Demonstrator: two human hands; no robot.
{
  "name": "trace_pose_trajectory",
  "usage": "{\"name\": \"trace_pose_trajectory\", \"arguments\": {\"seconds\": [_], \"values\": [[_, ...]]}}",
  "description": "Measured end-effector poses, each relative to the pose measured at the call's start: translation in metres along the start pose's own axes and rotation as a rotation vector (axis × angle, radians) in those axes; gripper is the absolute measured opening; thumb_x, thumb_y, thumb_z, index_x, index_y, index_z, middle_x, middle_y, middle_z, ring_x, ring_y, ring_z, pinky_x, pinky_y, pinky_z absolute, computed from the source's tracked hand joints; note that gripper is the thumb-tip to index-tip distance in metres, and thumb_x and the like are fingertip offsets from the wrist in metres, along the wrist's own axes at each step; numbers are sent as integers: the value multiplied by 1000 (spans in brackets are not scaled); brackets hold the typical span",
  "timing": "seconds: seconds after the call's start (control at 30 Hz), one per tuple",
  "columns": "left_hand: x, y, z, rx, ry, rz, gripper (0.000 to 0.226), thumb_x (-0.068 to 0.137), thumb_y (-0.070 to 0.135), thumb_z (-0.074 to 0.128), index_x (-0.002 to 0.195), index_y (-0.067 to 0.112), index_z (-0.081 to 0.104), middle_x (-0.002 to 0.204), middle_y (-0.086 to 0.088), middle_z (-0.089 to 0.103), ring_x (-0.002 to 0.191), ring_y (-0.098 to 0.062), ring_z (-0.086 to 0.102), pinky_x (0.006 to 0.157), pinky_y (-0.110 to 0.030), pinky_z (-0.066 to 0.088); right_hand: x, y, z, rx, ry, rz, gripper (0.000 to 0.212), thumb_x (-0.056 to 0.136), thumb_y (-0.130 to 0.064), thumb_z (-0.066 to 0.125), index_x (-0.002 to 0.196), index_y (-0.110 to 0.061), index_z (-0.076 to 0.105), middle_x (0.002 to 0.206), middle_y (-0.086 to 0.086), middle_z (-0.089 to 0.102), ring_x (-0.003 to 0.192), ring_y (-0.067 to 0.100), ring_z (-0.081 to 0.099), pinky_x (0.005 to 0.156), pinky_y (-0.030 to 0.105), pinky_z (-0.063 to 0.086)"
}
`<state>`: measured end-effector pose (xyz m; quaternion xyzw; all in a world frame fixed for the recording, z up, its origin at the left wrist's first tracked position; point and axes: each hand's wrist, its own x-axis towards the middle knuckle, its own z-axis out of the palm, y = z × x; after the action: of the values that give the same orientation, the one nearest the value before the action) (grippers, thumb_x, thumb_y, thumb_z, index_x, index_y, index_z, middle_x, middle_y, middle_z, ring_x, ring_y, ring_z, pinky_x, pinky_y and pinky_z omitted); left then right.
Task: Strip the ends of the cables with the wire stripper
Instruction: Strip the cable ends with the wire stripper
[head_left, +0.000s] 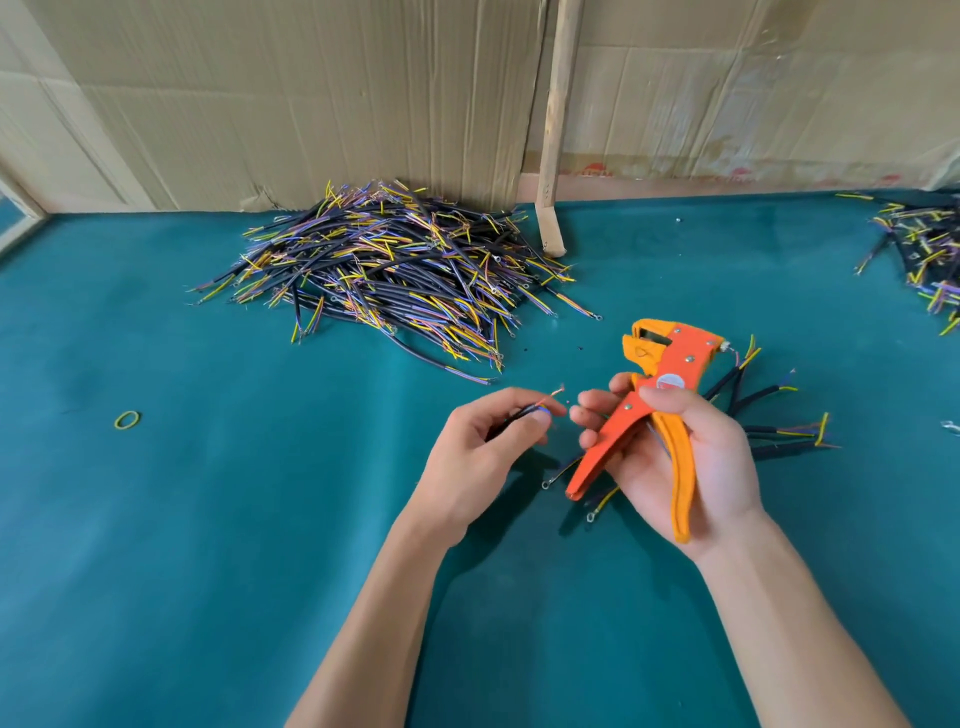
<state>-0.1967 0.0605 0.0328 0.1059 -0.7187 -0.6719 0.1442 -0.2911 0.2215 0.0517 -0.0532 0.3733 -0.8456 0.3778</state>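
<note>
Your right hand (680, 457) grips the orange wire stripper (649, 405) by its handles, head pointing up and away. Just to its left, your left hand (483, 447) pinches one cable (524, 413), its bared tip aimed up-right toward the tool (the head sits above and right of that tip). Done cables (769, 415) lie behind the tool; the big pile (395, 270) waits farther left. The stripper's round label is unreadable.
</note>
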Motion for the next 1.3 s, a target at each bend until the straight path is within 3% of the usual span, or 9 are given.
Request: {"name": "trace_pose_trajectory", "arguments": {"seconds": [0.1,0.2,0.33,0.53,0.63,0.7,0.9,1.1,1.3], "values": [[1,-2,4,46,46,-5,15,93,31,61,91,22,73,71,5,63,69,-10,54,67,-18,42,-1,3,3,-76,-31,34,31,71,-20,72,98,-6,65,107,29,71,89,37,72,71,38,61],[2,-5,6,77,82,0,13,94,29,62,92,26,75,80,-3,71,75,-25,62,74,-34,50,-1,4,4,-125,-46,39,30,76,-18,68,103,-5,62,113,31,70,91,40,71,71,39,60],[4,-5,8,131,110,5,14,93,29,62,98,30,76,89,10,76,83,-7,68,80,-23,50,-1,3,3,-154,-15,5,23,81,-15,61,102,-6,60,115,31,70,99,44,71,68,37,59],[4,1,8,75,92,-31,27,95,11,59,111,25,75,104,11,77,101,-8,70,98,-32,52,0,5,3,-177,-2,9,22,81,-16,62,101,-6,61,115,30,71,103,42,71,72,37,61],[4,7,4,-29,18,-59,33,90,18,55,116,24,75,101,19,74,82,9,64,77,-7,46,0,7,4,-181,-6,12,23,81,-15,62,103,-7,61,114,29,71,106,42,71,73,37,60],[3,8,2,-43,8,-45,26,96,21,57,115,23,76,95,21,73,71,12,58,64,-2,40,1,9,4,-183,-5,16,24,82,-16,62,104,-7,61,114,28,71,106,42,71,73,37,60],[3,9,-3,-118,13,-24,16,102,16,58,100,19,73,85,18,71,64,7,55,59,-4,37,-1,10,7,-187,-17,7,26,82,-15,61,107,-6,57,117,31,70,106,41,71,74,37,59],[3,11,-8,-130,-35,-48,13,98,33,54,94,27,66,90,9,62,64,-7,40,59,-15,35,-1,12,9,-198,-23,-12,22,83,-14,60,104,-7,58,118,32,70,108,39,71,76,36,61],[4,16,-8,-170,-10,-110,21,91,45,56,90,26,67,93,15,66,63,-10,45,60,-23,32,-1,15,10,-233,-35,-68,21,83,-13,57,103,-7,57,116,31,71,108,40,71,77,34,60]]}}
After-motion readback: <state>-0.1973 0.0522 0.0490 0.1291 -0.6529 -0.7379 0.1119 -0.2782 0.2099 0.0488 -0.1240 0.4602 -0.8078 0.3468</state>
